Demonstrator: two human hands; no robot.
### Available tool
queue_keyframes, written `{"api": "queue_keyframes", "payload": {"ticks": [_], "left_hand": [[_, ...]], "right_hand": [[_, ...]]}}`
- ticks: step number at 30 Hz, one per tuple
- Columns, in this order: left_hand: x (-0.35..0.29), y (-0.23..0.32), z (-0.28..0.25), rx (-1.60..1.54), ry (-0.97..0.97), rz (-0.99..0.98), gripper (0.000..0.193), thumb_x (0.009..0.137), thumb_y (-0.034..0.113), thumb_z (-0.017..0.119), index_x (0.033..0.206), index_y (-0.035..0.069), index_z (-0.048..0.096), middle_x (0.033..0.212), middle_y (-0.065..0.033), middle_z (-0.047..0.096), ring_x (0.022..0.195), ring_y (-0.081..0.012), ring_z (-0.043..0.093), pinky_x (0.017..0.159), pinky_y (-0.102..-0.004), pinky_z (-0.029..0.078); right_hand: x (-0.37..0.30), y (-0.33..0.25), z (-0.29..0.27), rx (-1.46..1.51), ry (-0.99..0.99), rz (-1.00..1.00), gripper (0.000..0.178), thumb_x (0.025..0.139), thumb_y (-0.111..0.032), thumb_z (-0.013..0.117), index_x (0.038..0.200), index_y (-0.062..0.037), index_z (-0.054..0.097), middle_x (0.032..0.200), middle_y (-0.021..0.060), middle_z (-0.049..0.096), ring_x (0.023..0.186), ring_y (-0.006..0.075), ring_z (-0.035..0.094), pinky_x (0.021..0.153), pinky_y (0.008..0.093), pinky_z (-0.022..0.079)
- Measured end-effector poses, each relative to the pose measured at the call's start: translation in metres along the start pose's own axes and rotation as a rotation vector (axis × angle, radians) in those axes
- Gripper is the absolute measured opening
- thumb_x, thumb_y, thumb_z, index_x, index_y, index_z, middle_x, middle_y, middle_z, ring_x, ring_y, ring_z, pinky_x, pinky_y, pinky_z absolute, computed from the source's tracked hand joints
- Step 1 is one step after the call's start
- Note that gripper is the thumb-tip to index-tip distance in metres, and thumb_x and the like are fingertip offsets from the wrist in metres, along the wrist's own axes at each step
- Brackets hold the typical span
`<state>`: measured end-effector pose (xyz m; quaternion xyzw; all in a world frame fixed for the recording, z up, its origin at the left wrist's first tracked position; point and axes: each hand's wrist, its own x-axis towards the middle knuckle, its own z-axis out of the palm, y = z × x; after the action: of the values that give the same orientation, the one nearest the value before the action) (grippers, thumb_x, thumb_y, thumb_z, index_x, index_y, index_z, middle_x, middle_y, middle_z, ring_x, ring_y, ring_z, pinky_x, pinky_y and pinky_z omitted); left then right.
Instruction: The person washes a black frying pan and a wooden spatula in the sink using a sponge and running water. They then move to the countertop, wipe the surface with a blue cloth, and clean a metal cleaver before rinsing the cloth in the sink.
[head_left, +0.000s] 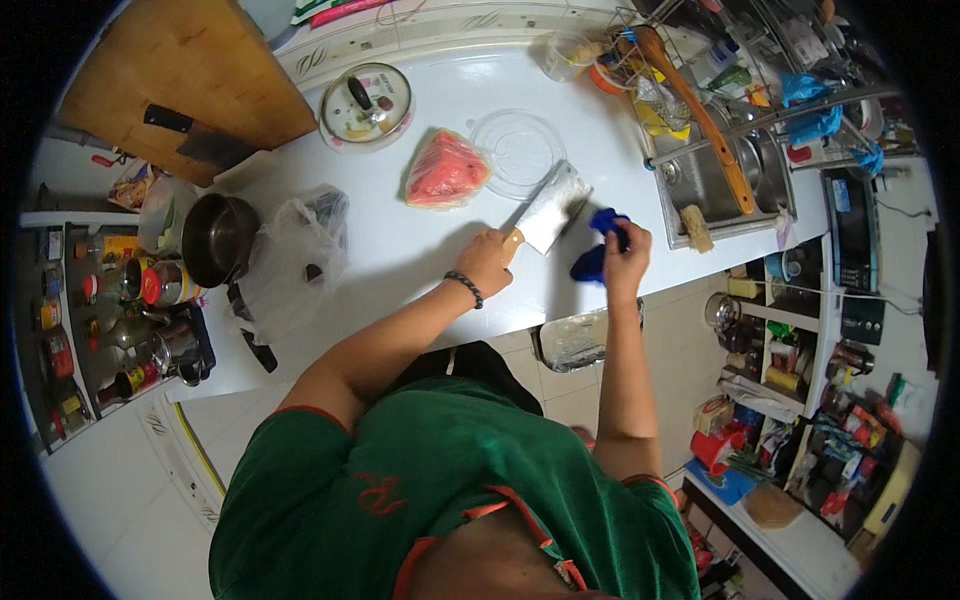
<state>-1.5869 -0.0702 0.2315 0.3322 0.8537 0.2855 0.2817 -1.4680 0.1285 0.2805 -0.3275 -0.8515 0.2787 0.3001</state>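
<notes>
My left hand (486, 263) is closed round the light wooden handle of a cleaver (552, 208), whose broad blade points up and to the right over the white counter. Dark wet-looking marks show near the blade's far corner. In my right hand (629, 262) a bunched dark blue cloth (598, 262) is pinched, hanging just right of the blade and apart from it. Beyond my left hand sits a wedge of watermelon (447, 172) in clear plastic wrap. A clear round plastic lid (518, 150) lies flat beside it, partly behind the cleaver's tip.
A glass pot lid (366, 103) rests at the back left, near a large wooden board (185, 70). Left are a clear plastic bag (295, 265) and a dark pot (217, 240). Right stands a steel sink (690, 190) with a sponge (697, 228) on its edge and a rack above.
</notes>
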Motion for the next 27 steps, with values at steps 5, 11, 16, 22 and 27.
{"api": "queue_keyframes", "payload": {"ticks": [5, 11, 16, 22, 27], "left_hand": [[-0.004, -0.023, 0.011, -0.260, -0.052, 0.032, 0.052, 0.065, 0.011, 0.067, 0.109, -0.004, 0.044, 0.092, -0.0188, 0.058, 0.082, -0.0290, 0.060, 0.071, -0.0398, 0.049], [-0.018, -0.021, 0.013, -0.650, -0.188, -0.115, 0.045, 0.071, 0.007, 0.067, 0.108, -0.001, 0.043, 0.084, -0.0115, 0.058, 0.055, -0.0134, 0.057, 0.044, -0.0276, 0.046], [-0.040, 0.023, -0.025, -0.506, -0.144, -0.092, 0.042, 0.076, 0.006, 0.064, 0.111, 0.005, 0.041, 0.083, -0.0132, 0.060, 0.054, -0.0203, 0.060, 0.047, -0.0338, 0.049], [-0.071, 0.026, -0.053, 0.276, 0.019, 0.258, 0.033, 0.083, 0.016, 0.058, 0.114, 0.012, 0.046, 0.092, -0.0145, 0.059, 0.087, -0.0304, 0.058, 0.073, -0.0396, 0.048], [-0.071, 0.027, -0.042, 0.411, -0.011, 0.372, 0.034, 0.084, 0.018, 0.057, 0.117, 0.014, 0.050, 0.089, -0.0122, 0.057, 0.086, -0.0298, 0.056, 0.071, -0.0397, 0.047]], "right_hand": [[-0.043, -0.044, 0.039, 0.085, -0.387, -0.256, 0.026, 0.067, 0.008, 0.061, 0.091, -0.0019, 0.063, 0.090, 0.0156, 0.055, 0.086, 0.0342, 0.054, 0.078, 0.0383, 0.046], [0.000, 0.008, 0.072, -0.113, -0.254, -0.179, 0.017, 0.075, 0.002, 0.052, 0.087, -0.0019, 0.063, 0.088, 0.0186, 0.057, 0.084, 0.0366, 0.056, 0.074, 0.0440, 0.047], [0.067, 0.103, 0.044, -0.250, -0.029, 0.033, 0.020, 0.072, -0.004, 0.059, 0.090, -0.0007, 0.067, 0.082, 0.0184, 0.065, 0.075, 0.0342, 0.062, 0.072, 0.0382, 0.050], [0.043, 0.042, -0.027, 0.607, 0.048, 0.371, 0.014, 0.080, 0.004, 0.063, 0.093, -0.0002, 0.062, 0.080, 0.0017, 0.060, 0.069, 0.0090, 0.053, 0.057, 0.0219, 0.044], [-0.027, -0.048, -0.001, 0.278, -0.187, -0.085, 0.026, 0.071, 0.008, 0.064, 0.093, -0.0060, 0.063, 0.095, 0.0092, 0.056, 0.087, 0.0218, 0.055, 0.069, 0.0304, 0.047]]}}
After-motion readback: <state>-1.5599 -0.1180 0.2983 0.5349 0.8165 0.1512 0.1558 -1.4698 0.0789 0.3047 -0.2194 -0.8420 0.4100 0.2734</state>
